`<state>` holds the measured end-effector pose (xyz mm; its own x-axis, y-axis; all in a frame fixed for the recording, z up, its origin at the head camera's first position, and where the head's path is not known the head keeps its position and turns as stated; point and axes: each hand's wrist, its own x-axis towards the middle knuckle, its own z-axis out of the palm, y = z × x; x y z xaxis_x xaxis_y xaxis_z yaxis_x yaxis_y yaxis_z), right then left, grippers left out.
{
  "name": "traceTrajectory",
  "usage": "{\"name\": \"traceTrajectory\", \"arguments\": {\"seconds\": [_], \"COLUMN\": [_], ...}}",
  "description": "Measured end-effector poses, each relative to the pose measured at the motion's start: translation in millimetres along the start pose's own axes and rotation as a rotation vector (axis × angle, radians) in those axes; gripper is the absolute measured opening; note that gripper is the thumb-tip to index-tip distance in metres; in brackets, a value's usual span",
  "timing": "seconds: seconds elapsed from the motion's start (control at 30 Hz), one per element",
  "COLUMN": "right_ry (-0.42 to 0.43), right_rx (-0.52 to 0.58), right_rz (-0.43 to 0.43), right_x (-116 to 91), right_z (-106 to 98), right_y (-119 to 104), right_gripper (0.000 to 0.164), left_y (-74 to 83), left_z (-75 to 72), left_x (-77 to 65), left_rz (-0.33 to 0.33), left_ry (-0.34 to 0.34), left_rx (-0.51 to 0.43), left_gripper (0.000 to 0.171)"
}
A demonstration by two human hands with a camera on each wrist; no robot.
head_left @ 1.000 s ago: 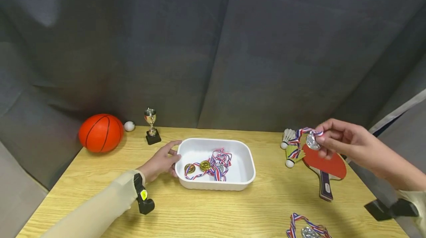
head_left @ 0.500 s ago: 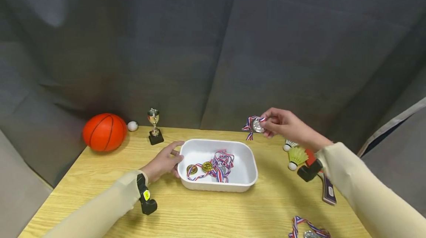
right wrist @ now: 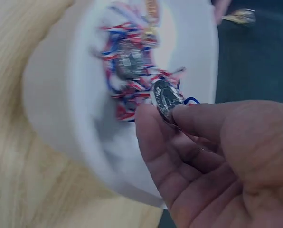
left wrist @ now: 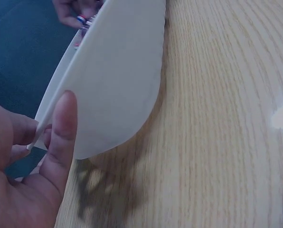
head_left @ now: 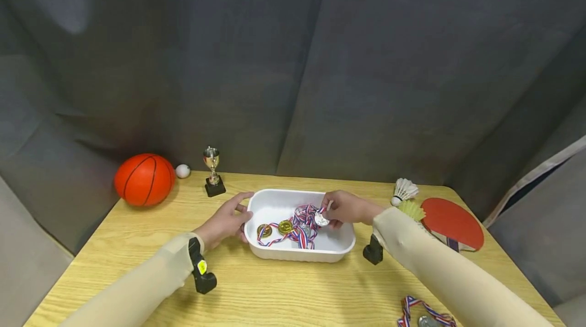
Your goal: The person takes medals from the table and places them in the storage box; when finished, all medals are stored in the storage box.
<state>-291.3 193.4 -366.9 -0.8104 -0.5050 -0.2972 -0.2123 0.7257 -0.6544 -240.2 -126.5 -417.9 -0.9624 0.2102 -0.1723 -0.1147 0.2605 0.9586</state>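
A white plastic tray [head_left: 299, 255] stands mid-table with gold medals [head_left: 285, 227], a silver medal and tangled red, white and blue ribbons [head_left: 302, 238] in it. My left hand [head_left: 227, 221] grips the tray's left end. In the left wrist view its thumb [left wrist: 64, 118] lies along the outer wall, with the fingers at the rim. Over the tray's right half, my right hand [head_left: 345, 208] pinches a silver medal [head_left: 322, 219] between thumb and fingers. The right wrist view shows this held medal [right wrist: 165, 99] close above the ribbons, its own ribbon partly hidden by the hand.
Another silver medal [head_left: 427, 321] with its ribbon lies at the front right, near my right sleeve. Shuttlecocks [head_left: 406, 189] and a red table tennis bat [head_left: 450, 223] lie at the right. Back left are a small trophy [head_left: 212, 169], a white ball [head_left: 182, 171] and an orange basketball [head_left: 144, 179].
My right hand has carried the silver medal leftward from above the shuttlecocks and bat, then down into the tray's right side. My left hand has kept its grip on the tray.
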Motion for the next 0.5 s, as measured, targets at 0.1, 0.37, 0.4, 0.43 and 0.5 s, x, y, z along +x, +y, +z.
{"name": "traceTrajectory", "arguments": {"seconds": [0.1,0.37,0.4,0.43,0.5], "right_ry": [-0.018,-0.038,-0.038,-0.042,-0.052], "right_rx": [-0.073,-0.284,-0.317,-0.338,-0.357], "right_rz": [0.008,-0.026,-0.028,-0.023,-0.001], "right_x": [4,7,9,10,11], "right_z": [11,22,23,23,26], "right_y": [2,-4,-4,-4,-5], "right_gripper": [0.002,0.006,0.005,0.004,0.003], "left_y": [-0.4,-0.4,-0.7,-0.5,-0.3], "left_z": [0.8,1.3,1.1,1.3,1.4], "left_x": [-0.6,1.4,1.8,1.3,-0.5], "left_rz": [-0.006,-0.004,-0.003,-0.004,-0.001], "left_ry": [0.003,0.002,0.003,0.004,0.002], "left_rx": [0.006,0.010,0.008,0.005,0.002], "left_gripper": [0.060,0.060,0.060,0.060,0.060]}}
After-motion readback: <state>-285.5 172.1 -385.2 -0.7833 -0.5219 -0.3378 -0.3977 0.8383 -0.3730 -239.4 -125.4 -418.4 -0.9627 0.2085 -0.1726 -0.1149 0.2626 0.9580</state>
